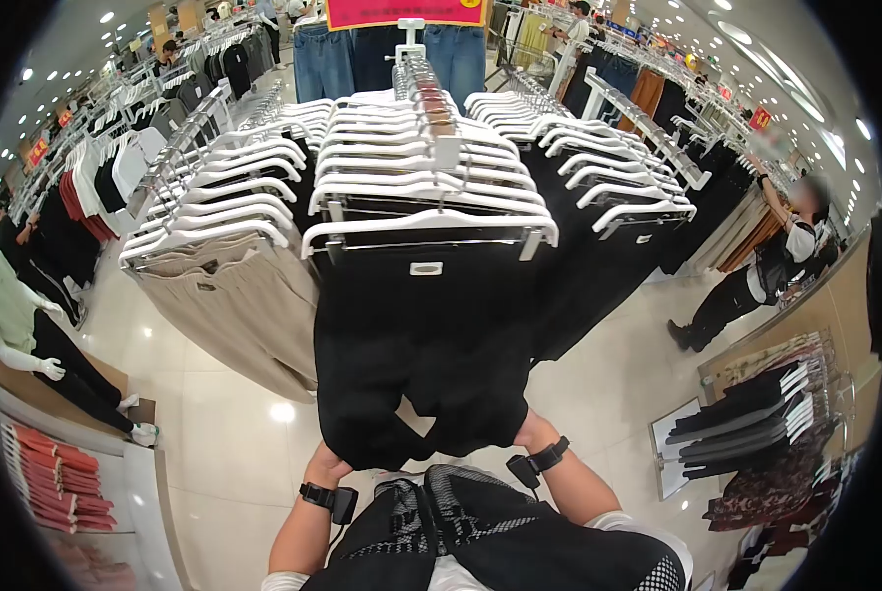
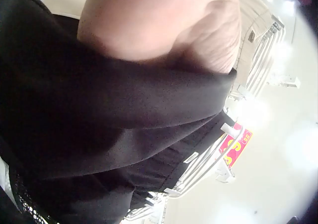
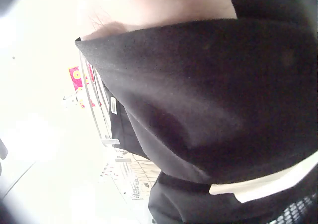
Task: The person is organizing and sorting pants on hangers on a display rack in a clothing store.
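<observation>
The trousers hang from the front hanger, their long axis running down toward the hands, with the left hand and right hand each beside one leg, neither clearly nearer, cloth hiding whether the fingers grip.

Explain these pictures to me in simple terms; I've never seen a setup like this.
There's no machine here, just a person's bare hands. The wide, round picture comes from a camera worn on the head, looking forward and down. The two close-ups come from cameras on the left and right wrists, so dark cloth fills much of them. Black trousers hang by the waist from a white hanger, with beige trousers hanging to the left. The left hand and right hand hold up the legs' lower ends. Cloth hides the fingers, so their exact hold can't be seen.
</observation>
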The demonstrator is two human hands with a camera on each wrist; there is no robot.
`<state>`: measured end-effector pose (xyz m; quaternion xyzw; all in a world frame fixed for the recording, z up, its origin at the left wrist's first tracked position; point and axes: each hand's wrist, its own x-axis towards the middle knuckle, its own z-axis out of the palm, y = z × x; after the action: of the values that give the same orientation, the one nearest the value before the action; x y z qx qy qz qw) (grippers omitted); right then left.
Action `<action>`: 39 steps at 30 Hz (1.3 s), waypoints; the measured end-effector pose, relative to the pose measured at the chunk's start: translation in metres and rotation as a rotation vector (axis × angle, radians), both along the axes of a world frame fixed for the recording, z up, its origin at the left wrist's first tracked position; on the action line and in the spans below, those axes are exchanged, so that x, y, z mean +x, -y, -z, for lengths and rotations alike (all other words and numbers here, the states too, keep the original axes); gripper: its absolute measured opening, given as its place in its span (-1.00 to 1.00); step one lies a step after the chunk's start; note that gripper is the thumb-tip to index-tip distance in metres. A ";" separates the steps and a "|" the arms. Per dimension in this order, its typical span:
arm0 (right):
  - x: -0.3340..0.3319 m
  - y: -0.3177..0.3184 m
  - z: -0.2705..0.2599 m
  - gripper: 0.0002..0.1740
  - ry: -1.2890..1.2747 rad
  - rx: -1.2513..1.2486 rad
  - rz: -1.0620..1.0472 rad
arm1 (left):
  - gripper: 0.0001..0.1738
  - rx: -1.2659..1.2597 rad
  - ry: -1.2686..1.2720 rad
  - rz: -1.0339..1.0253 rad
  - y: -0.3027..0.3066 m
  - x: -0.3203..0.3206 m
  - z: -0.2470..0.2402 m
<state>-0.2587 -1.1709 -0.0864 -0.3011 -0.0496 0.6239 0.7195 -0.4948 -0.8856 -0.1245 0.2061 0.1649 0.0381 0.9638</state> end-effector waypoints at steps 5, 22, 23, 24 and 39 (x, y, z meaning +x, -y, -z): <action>-0.008 -0.041 0.005 -0.39 -0.010 0.021 0.049 | -0.44 0.068 -0.049 0.073 -0.054 -0.004 0.009; -0.050 -0.073 0.011 -0.40 -0.023 -0.005 0.385 | -0.48 0.348 -0.049 0.587 -0.146 0.048 0.021; -0.047 -0.073 0.010 -0.41 -0.027 -0.006 0.392 | -0.48 0.314 -0.051 0.567 -0.142 0.052 0.016; -0.045 -0.072 0.012 -0.41 -0.029 0.018 0.383 | -0.47 0.280 -0.053 0.545 -0.135 0.055 0.008; 0.044 -0.045 0.026 -0.52 -0.065 0.143 0.023 | -0.37 0.224 0.017 0.255 -0.048 0.084 -0.024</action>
<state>-0.2143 -1.1261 -0.1119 -0.2289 -0.0671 0.6199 0.7476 -0.4112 -0.8375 -0.1003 0.3309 0.1238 -0.0643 0.9333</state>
